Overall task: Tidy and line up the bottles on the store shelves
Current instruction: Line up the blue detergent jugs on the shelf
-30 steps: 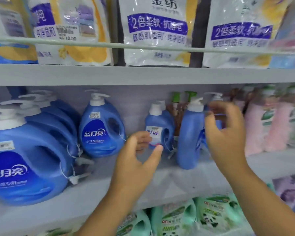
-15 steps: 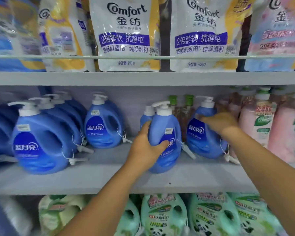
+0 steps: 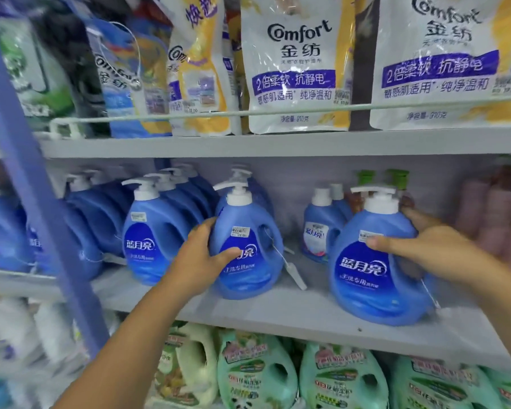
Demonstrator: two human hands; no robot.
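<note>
Both blue bottles now sit nearer the shelf (image 3: 278, 317) front. The left hand (image 3: 199, 261) grips one bottle (image 3: 248, 249), the right hand (image 3: 425, 249) grips the other (image 3: 375, 270). The row looks straighter.

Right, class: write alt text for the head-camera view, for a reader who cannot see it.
A person's left hand and right hand each grip a blue pump bottle, the middle bottle and the right bottle, on a grey store shelf. Comfort refill pouches stand above.
</note>
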